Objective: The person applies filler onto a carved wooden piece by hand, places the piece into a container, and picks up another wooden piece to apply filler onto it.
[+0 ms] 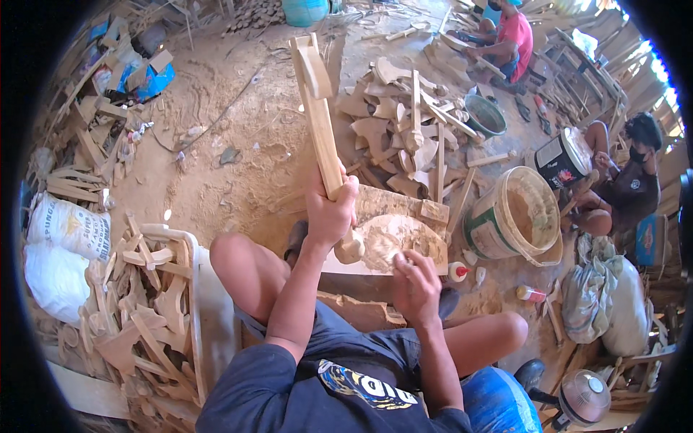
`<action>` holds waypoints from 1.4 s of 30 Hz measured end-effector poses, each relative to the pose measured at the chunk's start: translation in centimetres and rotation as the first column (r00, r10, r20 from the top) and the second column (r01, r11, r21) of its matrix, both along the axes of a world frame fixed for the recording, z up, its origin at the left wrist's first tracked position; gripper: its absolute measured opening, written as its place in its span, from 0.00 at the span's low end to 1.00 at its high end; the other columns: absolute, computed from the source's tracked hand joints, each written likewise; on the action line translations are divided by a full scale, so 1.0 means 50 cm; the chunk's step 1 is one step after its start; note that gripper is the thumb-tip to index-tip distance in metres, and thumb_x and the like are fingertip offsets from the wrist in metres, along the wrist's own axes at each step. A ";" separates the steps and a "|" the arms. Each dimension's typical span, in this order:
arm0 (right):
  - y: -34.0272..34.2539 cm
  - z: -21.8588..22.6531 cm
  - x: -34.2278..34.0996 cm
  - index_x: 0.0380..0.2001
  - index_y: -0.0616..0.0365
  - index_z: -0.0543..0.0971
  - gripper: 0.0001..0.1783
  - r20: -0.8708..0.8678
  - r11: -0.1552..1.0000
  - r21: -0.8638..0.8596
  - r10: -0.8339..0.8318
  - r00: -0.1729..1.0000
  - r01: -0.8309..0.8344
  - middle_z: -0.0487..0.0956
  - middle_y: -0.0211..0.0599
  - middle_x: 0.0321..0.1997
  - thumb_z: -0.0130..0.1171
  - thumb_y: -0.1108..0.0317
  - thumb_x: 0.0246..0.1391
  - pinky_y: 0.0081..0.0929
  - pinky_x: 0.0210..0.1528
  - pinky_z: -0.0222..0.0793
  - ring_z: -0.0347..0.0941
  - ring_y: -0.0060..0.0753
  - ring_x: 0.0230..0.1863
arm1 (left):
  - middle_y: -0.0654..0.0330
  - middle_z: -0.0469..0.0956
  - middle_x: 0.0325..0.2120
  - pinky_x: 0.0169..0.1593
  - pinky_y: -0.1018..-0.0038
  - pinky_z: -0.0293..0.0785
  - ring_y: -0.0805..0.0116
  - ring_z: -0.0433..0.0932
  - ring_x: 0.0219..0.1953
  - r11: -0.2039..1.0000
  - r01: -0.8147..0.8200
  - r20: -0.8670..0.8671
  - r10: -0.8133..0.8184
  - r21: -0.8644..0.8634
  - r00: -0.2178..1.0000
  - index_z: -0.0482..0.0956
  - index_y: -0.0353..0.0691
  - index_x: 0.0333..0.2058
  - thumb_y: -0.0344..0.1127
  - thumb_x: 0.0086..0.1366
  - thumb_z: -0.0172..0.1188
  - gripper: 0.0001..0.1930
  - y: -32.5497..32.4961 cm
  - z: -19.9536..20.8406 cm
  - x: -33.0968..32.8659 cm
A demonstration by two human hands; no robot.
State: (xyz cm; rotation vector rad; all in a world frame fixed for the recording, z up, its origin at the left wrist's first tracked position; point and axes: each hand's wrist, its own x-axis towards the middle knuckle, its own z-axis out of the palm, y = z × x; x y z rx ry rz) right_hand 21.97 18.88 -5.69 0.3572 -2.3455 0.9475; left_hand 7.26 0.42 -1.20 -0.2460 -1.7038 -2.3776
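My left hand is wrapped round the lower shaft of a pale carved wooden axe-like piece. It slants upward, with a curved block at its top and a rounded knob below my fist. My right hand is closed, its fingertips bunched over a wooden work board in front of my lap. Under those fingertips lies a round patch of pale dust or paste; whether they pinch any of it is hidden. A small wooden block rests at the board's far right corner.
Carved wooden parts are heaped beyond the board. A large white bucket stands right, near small glue bottles. A bin of wooden pieces is at my left. Two people sit farther right.
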 end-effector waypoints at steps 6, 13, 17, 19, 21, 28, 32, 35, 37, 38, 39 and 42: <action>0.112 0.092 -0.010 0.49 0.63 0.87 0.12 -0.075 0.952 -0.145 -0.281 0.957 0.268 0.86 0.49 0.53 0.67 0.76 0.63 0.36 0.54 0.79 0.84 0.43 0.51 | 0.51 0.79 0.26 0.35 0.54 0.82 0.50 0.82 0.25 0.778 -0.390 -0.350 0.232 -0.493 0.907 0.76 0.39 0.46 0.31 0.68 0.66 0.11 -0.021 -0.009 -0.021; 0.231 0.250 -0.025 0.61 0.62 0.81 0.20 -0.041 0.846 -0.322 -0.461 0.887 0.425 0.85 0.38 0.51 0.64 0.69 0.69 0.29 0.44 0.76 0.81 0.27 0.46 | 0.51 0.86 0.31 0.37 0.55 0.83 0.45 0.87 0.35 0.552 -0.497 -0.498 0.162 -0.670 0.852 0.79 0.47 0.53 0.34 0.61 0.73 0.21 -0.015 -0.042 -0.015; 0.301 0.257 -0.043 0.63 0.61 0.79 0.21 -0.036 0.796 -0.388 -0.516 0.856 0.464 0.84 0.35 0.50 0.64 0.69 0.70 0.27 0.39 0.74 0.79 0.24 0.43 | 0.52 0.86 0.30 0.37 0.55 0.83 0.47 0.88 0.34 0.539 -0.478 -0.515 0.094 -0.694 0.852 0.80 0.49 0.52 0.36 0.60 0.75 0.21 0.003 -0.029 0.001; 0.315 0.238 -0.042 0.63 0.62 0.79 0.21 0.007 0.773 -0.398 -0.536 0.844 0.494 0.84 0.33 0.45 0.64 0.69 0.70 0.24 0.38 0.72 0.76 0.21 0.38 | 0.52 0.86 0.29 0.37 0.58 0.83 0.50 0.88 0.33 0.639 -0.307 -0.358 0.053 -0.705 0.932 0.82 0.47 0.47 0.36 0.60 0.74 0.17 0.019 -0.001 0.012; 0.315 0.212 -0.037 0.62 0.62 0.80 0.20 0.050 0.750 -0.449 -0.522 0.851 0.486 0.83 0.32 0.42 0.64 0.70 0.70 0.24 0.37 0.72 0.75 0.20 0.36 | 0.51 0.86 0.29 0.38 0.60 0.83 0.52 0.89 0.33 0.709 -0.187 -0.292 -0.028 -0.680 0.956 0.83 0.45 0.45 0.36 0.61 0.74 0.15 0.037 0.041 0.026; 0.316 0.182 -0.031 0.59 0.65 0.81 0.19 0.044 0.790 -0.357 -0.518 0.854 0.498 0.77 0.26 0.33 0.63 0.68 0.69 0.23 0.35 0.66 0.69 0.17 0.32 | 0.65 0.77 0.22 0.31 0.73 0.73 0.78 0.75 0.25 0.842 0.311 -0.039 -0.364 -0.442 0.931 0.80 0.38 0.38 0.32 0.68 0.68 0.07 0.065 0.113 0.059; 0.337 0.173 -0.024 0.57 0.65 0.82 0.19 0.123 0.758 -0.396 -0.516 0.848 0.519 0.79 0.31 0.32 0.64 0.68 0.67 0.27 0.37 0.69 0.71 0.21 0.32 | 0.67 0.76 0.22 0.21 0.81 0.69 0.83 0.72 0.18 0.835 0.393 -0.031 -0.438 -0.386 0.899 0.76 0.41 0.39 0.30 0.72 0.64 0.04 0.086 0.110 0.059; 0.340 0.175 -0.024 0.55 0.65 0.83 0.18 0.048 0.759 -0.398 -0.543 0.838 0.515 0.80 0.36 0.32 0.65 0.69 0.65 0.29 0.37 0.71 0.73 0.23 0.32 | 0.67 0.76 0.22 0.20 0.79 0.70 0.82 0.72 0.16 0.875 0.425 -0.027 -0.442 -0.231 0.897 0.76 0.41 0.40 0.32 0.72 0.65 0.06 0.104 0.125 0.046; 0.342 0.169 -0.027 0.55 0.64 0.83 0.17 -0.015 0.776 -0.352 -0.564 0.826 0.523 0.79 0.35 0.31 0.64 0.69 0.66 0.29 0.37 0.71 0.73 0.23 0.32 | 0.68 0.74 0.22 0.20 0.78 0.70 0.81 0.73 0.17 0.867 0.412 0.017 -0.424 -0.279 0.905 0.76 0.42 0.39 0.34 0.72 0.66 0.07 0.116 0.155 0.017; 0.346 0.158 -0.034 0.55 0.64 0.83 0.17 -0.050 0.777 -0.376 -0.561 0.826 0.505 0.79 0.34 0.29 0.64 0.69 0.66 0.29 0.36 0.71 0.73 0.23 0.31 | 0.69 0.73 0.21 0.21 0.78 0.71 0.81 0.73 0.17 0.859 0.399 0.059 -0.402 -0.321 0.914 0.75 0.43 0.39 0.36 0.71 0.67 0.08 0.124 0.170 0.002; 0.351 0.149 -0.036 0.55 0.64 0.83 0.16 -0.086 0.777 -0.399 -0.560 0.824 0.487 0.78 0.32 0.28 0.63 0.69 0.66 0.30 0.35 0.70 0.73 0.22 0.30 | 0.69 0.74 0.21 0.21 0.76 0.70 0.81 0.73 0.19 0.855 0.381 0.012 -0.403 -0.351 0.915 0.78 0.41 0.39 0.39 0.71 0.68 0.10 0.132 0.170 -0.018; 0.313 0.204 -0.015 0.51 0.65 0.85 0.13 0.165 0.736 -0.418 -0.515 0.841 0.532 0.80 0.31 0.29 0.64 0.71 0.66 0.27 0.35 0.71 0.74 0.21 0.30 | 0.68 0.75 0.21 0.22 0.75 0.70 0.80 0.73 0.20 0.755 0.310 -0.017 -0.391 -0.578 0.920 0.80 0.38 0.41 0.41 0.70 0.70 0.13 0.115 0.195 -0.067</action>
